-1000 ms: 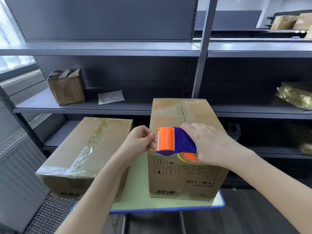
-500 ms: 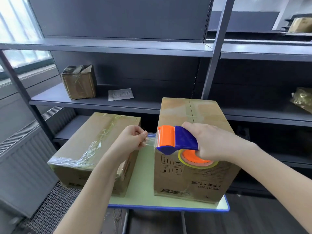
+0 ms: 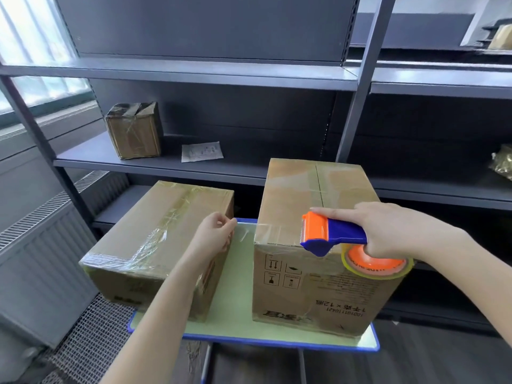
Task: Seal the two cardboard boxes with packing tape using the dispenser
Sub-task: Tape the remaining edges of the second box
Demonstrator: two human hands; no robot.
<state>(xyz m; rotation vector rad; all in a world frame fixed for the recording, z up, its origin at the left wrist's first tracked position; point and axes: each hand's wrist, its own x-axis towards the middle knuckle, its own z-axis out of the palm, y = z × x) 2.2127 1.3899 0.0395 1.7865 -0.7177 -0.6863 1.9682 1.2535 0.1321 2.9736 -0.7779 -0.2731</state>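
Two cardboard boxes stand on a small green table with a blue rim. The left box is low and has clear tape across its top. The right box is taller, its top seam showing. My right hand grips the blue and orange tape dispenser at the front top edge of the right box. My left hand pinches the free end of the clear tape, which stretches from the dispenser leftward across the box's front left corner.
Dark metal shelving rises right behind the table. A small taped box and a paper sheet lie on the middle shelf. A radiator and a floor grate lie to the left.
The dispenser has moved right along the box's front edge while my left hand kept the tape end, so a longer strip of tape is pulled out. The camera has moved closer.
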